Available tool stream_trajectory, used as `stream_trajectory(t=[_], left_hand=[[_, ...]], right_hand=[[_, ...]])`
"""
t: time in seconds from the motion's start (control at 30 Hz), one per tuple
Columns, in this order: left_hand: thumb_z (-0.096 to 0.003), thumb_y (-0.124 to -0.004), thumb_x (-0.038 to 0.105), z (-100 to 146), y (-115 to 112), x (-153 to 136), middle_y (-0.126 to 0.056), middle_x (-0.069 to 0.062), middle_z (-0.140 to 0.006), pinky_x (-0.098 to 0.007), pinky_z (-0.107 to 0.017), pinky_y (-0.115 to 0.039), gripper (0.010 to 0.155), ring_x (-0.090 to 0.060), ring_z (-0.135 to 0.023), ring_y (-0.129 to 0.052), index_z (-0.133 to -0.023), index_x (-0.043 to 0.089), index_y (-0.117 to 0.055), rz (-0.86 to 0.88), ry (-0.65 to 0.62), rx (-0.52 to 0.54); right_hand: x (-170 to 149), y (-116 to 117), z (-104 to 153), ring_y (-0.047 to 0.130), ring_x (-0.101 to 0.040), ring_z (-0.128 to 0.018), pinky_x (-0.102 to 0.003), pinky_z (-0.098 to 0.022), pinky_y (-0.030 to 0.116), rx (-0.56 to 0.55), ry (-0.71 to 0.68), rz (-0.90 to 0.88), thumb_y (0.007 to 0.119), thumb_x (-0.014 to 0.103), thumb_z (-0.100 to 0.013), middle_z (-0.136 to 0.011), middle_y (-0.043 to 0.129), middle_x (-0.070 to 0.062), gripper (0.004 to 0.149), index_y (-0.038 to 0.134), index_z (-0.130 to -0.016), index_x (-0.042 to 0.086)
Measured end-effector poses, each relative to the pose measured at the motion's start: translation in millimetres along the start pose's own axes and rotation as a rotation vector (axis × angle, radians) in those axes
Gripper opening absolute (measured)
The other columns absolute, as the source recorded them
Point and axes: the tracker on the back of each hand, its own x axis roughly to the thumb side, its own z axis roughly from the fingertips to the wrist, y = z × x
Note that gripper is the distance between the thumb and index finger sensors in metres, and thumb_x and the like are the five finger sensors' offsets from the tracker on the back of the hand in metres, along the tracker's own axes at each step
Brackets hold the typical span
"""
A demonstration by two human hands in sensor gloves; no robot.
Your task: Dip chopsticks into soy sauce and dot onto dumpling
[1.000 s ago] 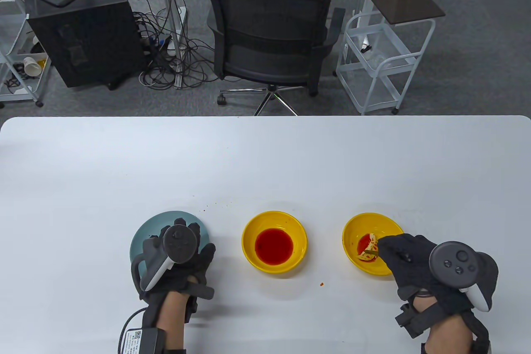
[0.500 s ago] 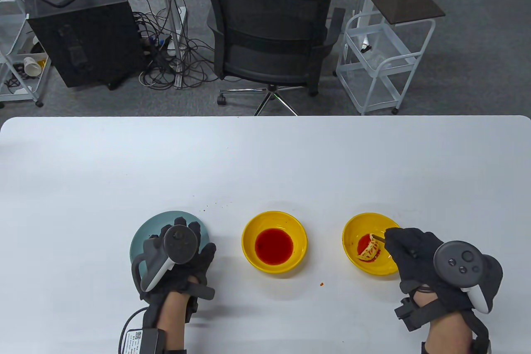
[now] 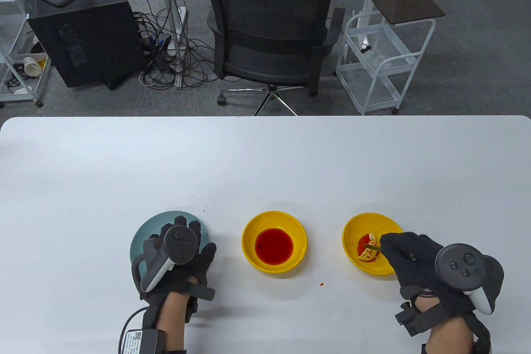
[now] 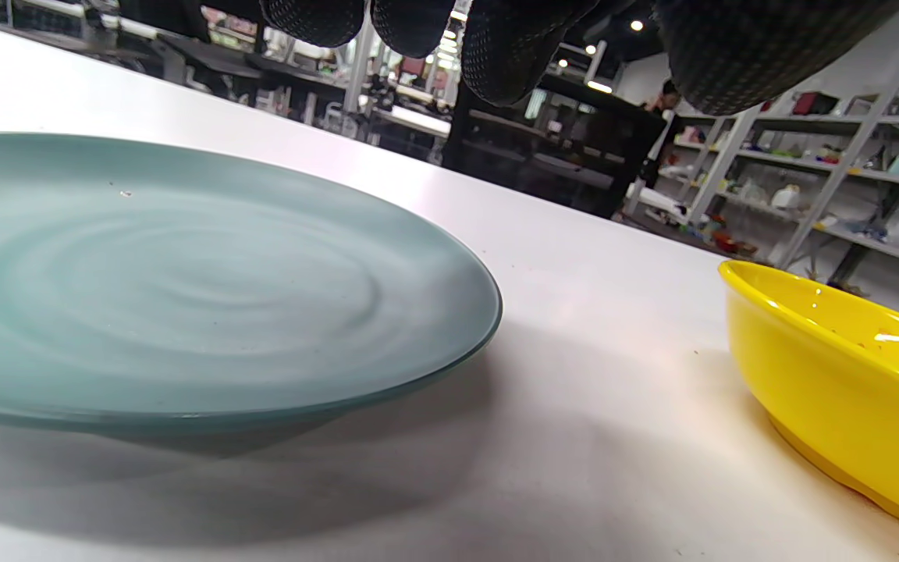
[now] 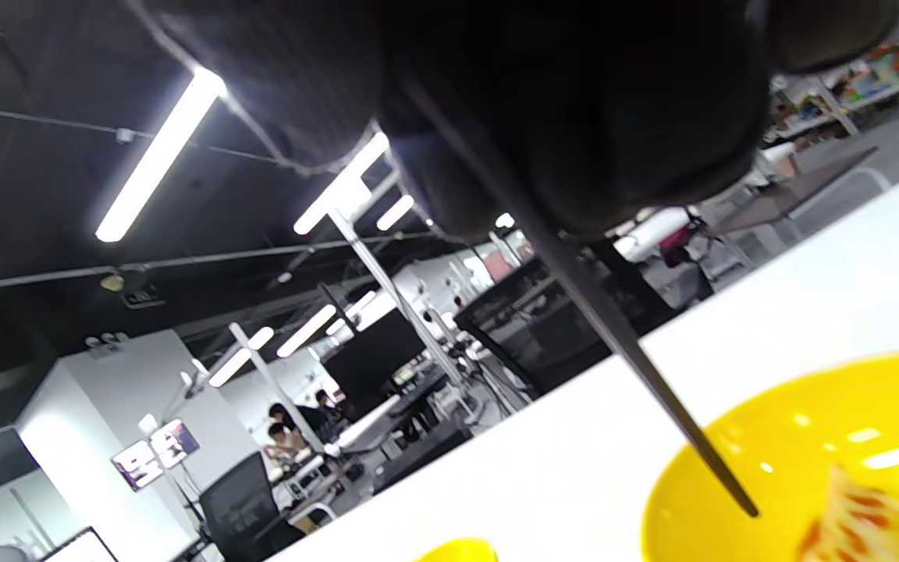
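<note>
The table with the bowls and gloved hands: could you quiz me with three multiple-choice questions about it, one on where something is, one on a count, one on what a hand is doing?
1. Where does the dumpling lie?
A. on the blue-green plate
B. in the middle bowl
C. in the right-hand yellow bowl

2. How many yellow bowls stand on the table?
A. one
B. two
C. three

3. What is the right hand doing?
A. gripping chopsticks
B. lying flat on the table
C. lifting a bowl

Answers:
1. C: the dumpling sits on a red smear in the right-hand yellow bowl.
2. B: only the sauce bowl and the dumpling's bowl are yellow; the plate under the left hand is blue-green.
3. A: the dark chopsticks run out from its closed fingers, the tip over the dumpling's bowl.
</note>
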Motion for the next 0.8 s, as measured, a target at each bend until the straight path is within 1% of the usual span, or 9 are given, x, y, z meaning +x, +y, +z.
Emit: stream_trajectory(t=[0.13,0.23,0.37,0.43,0.47,0.5,0.57,0.7,0.8], left_hand=[[-0.0480,-0.071,0.063,1,0,2,-0.038,-0.008,-0.120,-0.072,-0.072,-0.035,0.077,-0.047,-0.109,-0.046,-0.111,0.022,-0.055,-0.003,-0.011,0.004],[-0.0480,-0.071,0.063,2,0,5,-0.038,-0.008,-0.120,-0.072,-0.072,-0.035,0.077,-0.047,-0.109,-0.046,-0.111,0.022,-0.055,-0.006,-0.020,0.007],[-0.0480,-0.071,0.063,3,0,7,-0.038,-0.008,-0.120,-0.072,-0.072,-0.035,0.077,-0.047,-0.109,-0.046,-0.111,0.022,-0.055,-0.010,-0.029,0.009],[-0.0480,-0.071,0.063,2,0,7,-0.038,-0.008,-0.120,-0.072,-0.072,-0.035,0.077,-0.047,-0.109,-0.046,-0.111,0.022,-0.055,-0.010,-0.029,0.008],[-0.0480,-0.071,0.063,3,0,7,-0.038,-0.008,-0.120,-0.072,-0.072,-0.034,0.077,-0.047,-0.109,-0.045,-0.112,0.022,-0.055,-0.010,-0.028,0.007],[-0.0480,-0.071,0.063,3,0,7,-0.038,-0.008,-0.120,-0.072,-0.072,-0.034,0.077,-0.047,-0.109,-0.045,-0.112,0.022,-0.055,-0.010,-0.027,0.006],[-0.0479,-0.071,0.063,3,0,7,-0.038,-0.008,-0.120,-0.072,-0.072,-0.034,0.077,-0.047,-0.109,-0.046,-0.111,0.022,-0.055,-0.010,-0.026,0.007],[-0.0480,-0.071,0.063,3,0,6,-0.038,-0.008,-0.120,-0.072,-0.072,-0.034,0.077,-0.047,-0.109,-0.046,-0.111,0.022,-0.055,-0.010,-0.021,0.002],[-0.0480,-0.071,0.063,3,0,6,-0.038,-0.008,-0.120,-0.072,-0.072,-0.034,0.077,-0.047,-0.109,-0.046,-0.111,0.022,-0.055,-0.008,-0.020,0.000]], right_hand=[[12,1,2,0.095,-0.039,-0.055,-0.073,-0.064,0.060,-0.059,-0.110,-0.018,0.077,0.044,-0.044,-0.076,0.097,-0.014,0.047,0.088,-0.079,0.014],[24,8,3,0.095,-0.039,-0.057,-0.074,-0.064,0.060,-0.112,-0.218,-0.021,0.078,0.043,-0.044,-0.077,0.096,-0.013,0.047,0.087,-0.081,0.015],[47,25,6,0.095,-0.038,-0.059,-0.074,-0.064,0.060,-0.142,-0.370,0.001,0.079,0.043,-0.043,-0.080,0.096,-0.011,0.047,0.086,-0.082,0.018],[54,33,7,0.096,-0.037,-0.060,-0.073,-0.064,0.061,-0.142,-0.412,0.004,0.080,0.043,-0.043,-0.080,0.095,-0.010,0.047,0.086,-0.082,0.019],[61,42,8,0.096,-0.037,-0.060,-0.073,-0.064,0.061,-0.127,-0.448,0.012,0.080,0.043,-0.042,-0.081,0.095,-0.010,0.047,0.086,-0.083,0.020],[63,46,8,0.096,-0.037,-0.060,-0.073,-0.064,0.061,-0.121,-0.458,0.017,0.080,0.043,-0.042,-0.082,0.095,-0.009,0.047,0.086,-0.083,0.020],[72,61,8,0.097,-0.036,-0.061,-0.073,-0.064,0.061,-0.084,-0.490,0.046,0.081,0.043,-0.042,-0.082,0.096,-0.008,0.047,0.085,-0.083,0.021],[79,83,6,0.097,-0.036,-0.061,-0.073,-0.064,0.062,-0.004,-0.510,0.068,0.081,0.043,-0.041,-0.082,0.096,-0.008,0.047,0.086,-0.083,0.022],[79,93,4,0.097,-0.036,-0.061,-0.073,-0.064,0.062,0.030,-0.511,0.091,0.081,0.043,-0.041,-0.082,0.096,-0.008,0.047,0.086,-0.083,0.022]])
